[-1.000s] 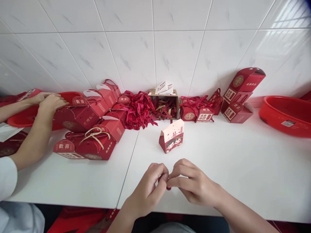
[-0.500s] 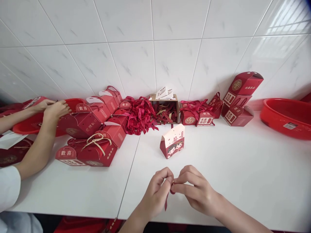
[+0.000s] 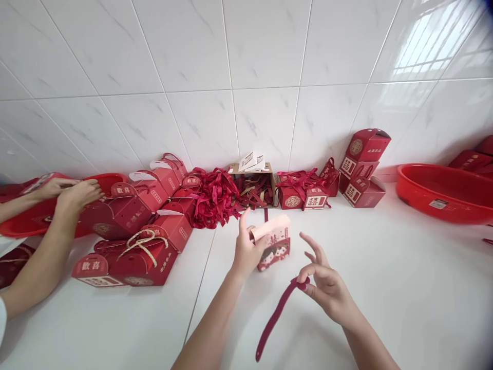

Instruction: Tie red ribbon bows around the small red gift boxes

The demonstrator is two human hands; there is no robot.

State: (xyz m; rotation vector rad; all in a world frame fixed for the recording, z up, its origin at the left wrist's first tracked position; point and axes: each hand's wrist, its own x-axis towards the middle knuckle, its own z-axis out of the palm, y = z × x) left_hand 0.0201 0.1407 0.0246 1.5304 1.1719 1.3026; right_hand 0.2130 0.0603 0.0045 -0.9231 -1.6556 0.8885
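My left hand [image 3: 248, 246] grips the near left side of a small gift box [image 3: 278, 254], which has a cream top and a red lower part with printed figures. Its thumb lies over the box front and the index finger points up. To the right, my right hand [image 3: 325, 288] pinches one end of a dark red strap [image 3: 275, 318] between thumb and finger. The strap's other end hangs down to the left, with a small hole near its tip. My right hand's other fingers are raised and apart.
Red gift boxes [image 3: 134, 257] stand at left, beside a heap of red ribbons [image 3: 217, 198]. A cardboard box [image 3: 273, 190] holds more straps. Further right are beribboned boxes [image 3: 290, 198], stacked boxes [image 3: 362, 169] and a red basin [image 3: 442, 192]. A co-worker's hands [image 3: 77, 192] are busy at far left.
My hands have parted. The left has moved forward onto the small gift box, while the right has kept the strap, now hanging in full view. The camera view has shifted slightly.
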